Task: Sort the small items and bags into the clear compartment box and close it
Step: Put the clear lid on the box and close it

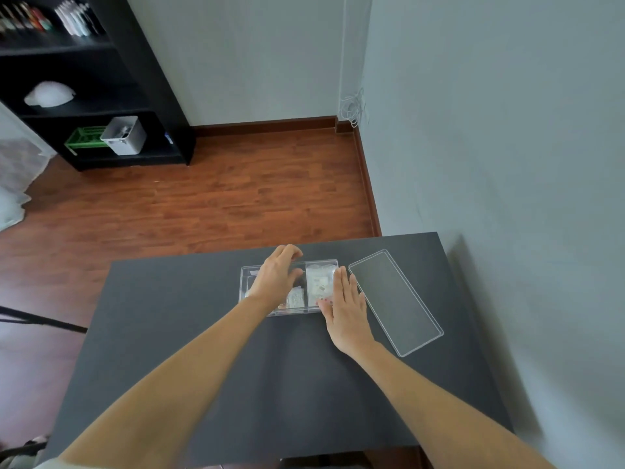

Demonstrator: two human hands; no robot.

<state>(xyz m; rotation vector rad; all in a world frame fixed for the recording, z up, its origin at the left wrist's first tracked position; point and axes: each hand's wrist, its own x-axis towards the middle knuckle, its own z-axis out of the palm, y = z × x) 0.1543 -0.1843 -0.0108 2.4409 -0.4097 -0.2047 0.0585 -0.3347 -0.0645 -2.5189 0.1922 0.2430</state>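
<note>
The clear compartment box (244,273) stands uncovered on the far middle of the dark table (169,333). Small clear bags (319,282) fill its right compartment, and another small bag (295,297) lies in a middle one. My left hand (275,277) hovers over the box's left and middle compartments, fingers curled; whether it holds anything is hidden. My right hand (346,308) lies flat with fingers together against the box's right end, holding nothing. The clear lid (394,301) lies flat on the table just right of that hand.
A grey wall runs close along the table's right side. Beyond the table's far edge is wooden floor. A black shelf unit (135,79) with a white bin (124,135) and a green crate (84,140) stands at the far left.
</note>
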